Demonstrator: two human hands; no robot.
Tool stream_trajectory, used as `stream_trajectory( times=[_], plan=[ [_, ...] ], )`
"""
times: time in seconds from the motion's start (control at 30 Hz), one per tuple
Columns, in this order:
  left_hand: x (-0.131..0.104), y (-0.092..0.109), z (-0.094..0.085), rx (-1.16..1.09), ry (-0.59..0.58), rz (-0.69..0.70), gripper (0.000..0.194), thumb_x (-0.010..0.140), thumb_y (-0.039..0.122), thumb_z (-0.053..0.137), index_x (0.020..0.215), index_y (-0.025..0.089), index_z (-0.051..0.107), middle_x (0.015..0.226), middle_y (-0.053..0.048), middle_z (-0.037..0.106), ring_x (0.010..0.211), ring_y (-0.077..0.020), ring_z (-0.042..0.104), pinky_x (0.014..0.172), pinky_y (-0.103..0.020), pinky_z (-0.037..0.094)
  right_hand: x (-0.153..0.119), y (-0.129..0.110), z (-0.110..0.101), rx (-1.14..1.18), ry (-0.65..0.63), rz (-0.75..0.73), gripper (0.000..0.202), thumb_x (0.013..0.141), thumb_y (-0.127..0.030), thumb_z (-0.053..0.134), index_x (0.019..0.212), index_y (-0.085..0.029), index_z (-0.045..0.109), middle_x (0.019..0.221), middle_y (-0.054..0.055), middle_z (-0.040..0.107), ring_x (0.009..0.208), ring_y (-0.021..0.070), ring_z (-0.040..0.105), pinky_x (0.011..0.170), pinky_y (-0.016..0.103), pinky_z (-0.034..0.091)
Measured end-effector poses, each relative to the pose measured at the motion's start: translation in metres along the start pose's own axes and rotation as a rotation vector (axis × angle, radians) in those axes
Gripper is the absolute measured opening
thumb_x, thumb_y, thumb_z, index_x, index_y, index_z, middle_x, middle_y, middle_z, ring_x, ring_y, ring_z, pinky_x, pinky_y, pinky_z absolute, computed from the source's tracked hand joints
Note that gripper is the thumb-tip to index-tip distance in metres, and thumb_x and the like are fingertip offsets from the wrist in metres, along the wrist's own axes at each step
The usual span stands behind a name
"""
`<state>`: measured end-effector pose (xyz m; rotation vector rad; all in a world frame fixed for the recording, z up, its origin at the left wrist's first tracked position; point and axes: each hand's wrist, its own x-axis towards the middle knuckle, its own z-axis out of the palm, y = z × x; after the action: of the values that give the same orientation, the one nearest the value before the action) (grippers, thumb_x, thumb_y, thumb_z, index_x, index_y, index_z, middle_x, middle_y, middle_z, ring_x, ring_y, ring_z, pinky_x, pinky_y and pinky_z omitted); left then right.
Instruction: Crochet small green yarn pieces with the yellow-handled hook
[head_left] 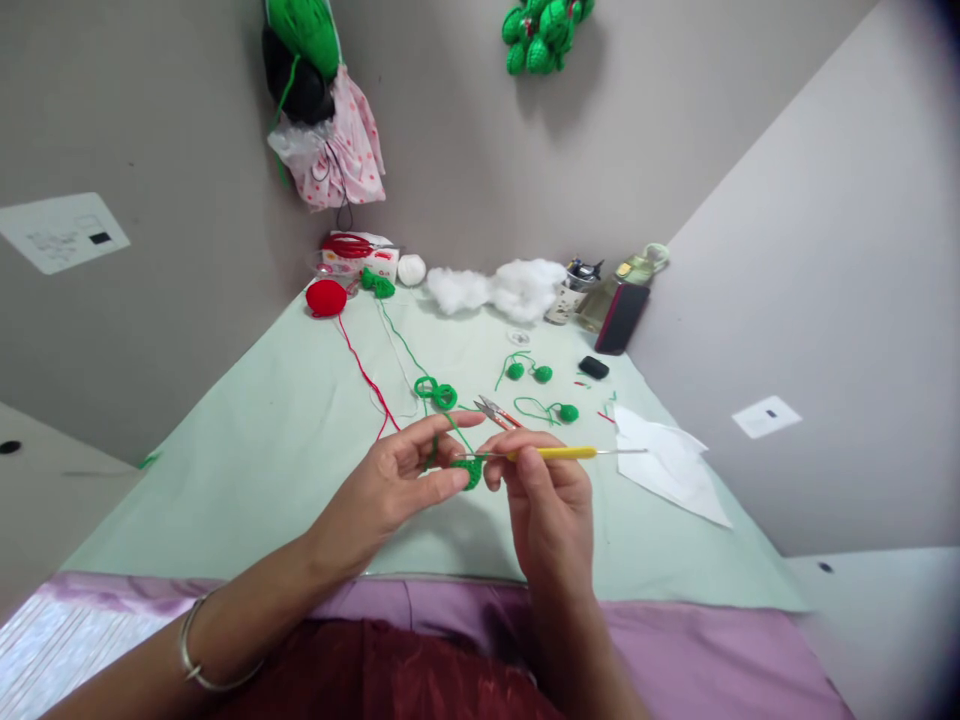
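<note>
Between thumb and fingers, my left hand [397,475] pinches a small green crochet piece [471,474]. Green yarn [459,432] rises from the piece over my raised left index finger. My right hand [546,490] is closed around the yellow handle of a crochet hook [562,453]. The hook's thin metal tip points left and meets the top of the green piece; whether it passes through a stitch is too small to tell. Just beyond my fingers lie thread snips [498,412] with orange handles and a loose coil of green yarn [436,392].
At the back left sit a red yarn ball [326,298] and a green yarn bundle [377,284]. White stuffing [499,290], a pen cup [568,298] and a phone [622,320] line the back. Small green crochet balls [541,374] and white paper [671,465] lie to the right.
</note>
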<state>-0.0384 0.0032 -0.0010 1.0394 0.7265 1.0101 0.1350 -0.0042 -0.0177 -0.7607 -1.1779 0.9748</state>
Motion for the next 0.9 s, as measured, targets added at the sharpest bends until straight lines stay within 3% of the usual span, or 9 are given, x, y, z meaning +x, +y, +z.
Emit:
stream_trajectory(
  times=[0.13,0.27,0.47,0.53,0.6,0.67,0.73,0.8,0.9],
  plan=[
    [0.001,-0.001,-0.003,-0.007,0.02,0.006,0.042,0.085,0.028,0.083,0.127,0.032,0.077,0.091,0.002,0.061,0.09,-0.0155,0.056,0.088,-0.03,0.045,0.001,-0.004,-0.001,0.034,-0.017,0.011,0.023,0.103,-0.034,0.062,0.091,-0.021,0.077,0.086,0.003,0.076,0.065,0.0114,0.065,0.063,0.026,0.056],
    [0.0,-0.002,-0.004,0.058,0.031,0.049,0.041,0.087,0.027,0.08,0.128,0.032,0.076,0.093,0.001,0.061,0.093,-0.0169,0.057,0.093,-0.032,0.045,-0.001,-0.013,-0.001,-0.138,-0.053,-0.101,0.025,0.107,-0.027,0.052,0.096,-0.022,0.074,0.09,0.004,0.077,0.067,0.0124,0.068,0.064,0.028,0.058],
    [-0.004,-0.003,0.005,0.238,0.197,0.187,0.039,0.086,0.023,0.08,0.125,0.03,0.077,0.093,0.001,0.063,0.106,-0.02,0.057,0.111,-0.037,0.034,-0.013,-0.008,0.002,-0.725,-0.142,-0.599,0.026,0.101,-0.008,0.054,0.115,-0.021,0.071,0.098,0.007,0.077,0.089,0.0178,0.073,0.077,0.032,0.062],
    [-0.004,-0.005,0.007,0.155,0.189,0.137,0.047,0.085,0.026,0.083,0.13,0.031,0.075,0.09,0.002,0.063,0.097,-0.0181,0.056,0.104,-0.034,0.039,-0.015,0.0,0.003,-0.893,-0.121,-0.755,0.031,0.097,-0.006,0.06,0.122,-0.021,0.071,0.104,0.01,0.077,0.092,0.0196,0.073,0.077,0.033,0.063],
    [-0.002,-0.005,0.008,-0.021,0.113,-0.014,0.055,0.083,0.032,0.085,0.137,0.03,0.071,0.086,0.003,0.061,0.083,-0.0146,0.052,0.088,-0.031,0.043,-0.015,0.006,0.003,-0.929,-0.053,-0.832,0.034,0.096,-0.006,0.063,0.124,-0.023,0.073,0.107,0.01,0.076,0.095,0.0207,0.073,0.076,0.034,0.063],
    [0.001,-0.004,0.005,-0.179,0.053,-0.152,0.057,0.082,0.035,0.086,0.137,0.028,0.071,0.084,0.003,0.059,0.074,-0.0117,0.047,0.077,-0.027,0.041,-0.013,0.005,0.002,-0.812,-0.007,-0.75,0.032,0.097,-0.007,0.062,0.12,-0.025,0.075,0.106,0.008,0.076,0.094,0.0202,0.073,0.075,0.034,0.061],
    [0.004,-0.002,0.002,-0.246,0.044,-0.189,0.054,0.082,0.035,0.087,0.134,0.026,0.074,0.084,0.003,0.059,0.073,-0.0103,0.045,0.074,-0.025,0.039,-0.01,-0.001,0.001,-0.597,0.014,-0.546,0.027,0.1,-0.008,0.057,0.111,-0.025,0.076,0.092,0.004,0.076,0.083,0.0175,0.071,0.074,0.034,0.059],
    [0.005,0.0,0.0,-0.241,0.044,-0.15,0.05,0.082,0.031,0.087,0.13,0.028,0.077,0.086,0.002,0.06,0.077,-0.0102,0.048,0.077,-0.024,0.04,-0.005,-0.008,0.0,-0.41,0.038,-0.389,0.024,0.103,-0.014,0.056,0.103,-0.026,0.076,0.081,0.0,0.073,0.075,0.0164,0.067,0.075,0.035,0.058],
    [0.003,0.0,0.001,-0.189,0.006,-0.076,0.044,0.083,0.027,0.087,0.126,0.032,0.079,0.089,0.002,0.064,0.087,-0.0121,0.055,0.086,-0.025,0.042,-0.001,-0.012,0.001,-0.303,-0.03,-0.278,0.021,0.103,-0.02,0.059,0.099,-0.027,0.078,0.086,0.002,0.076,0.081,0.0182,0.069,0.077,0.037,0.058]
  ],
)
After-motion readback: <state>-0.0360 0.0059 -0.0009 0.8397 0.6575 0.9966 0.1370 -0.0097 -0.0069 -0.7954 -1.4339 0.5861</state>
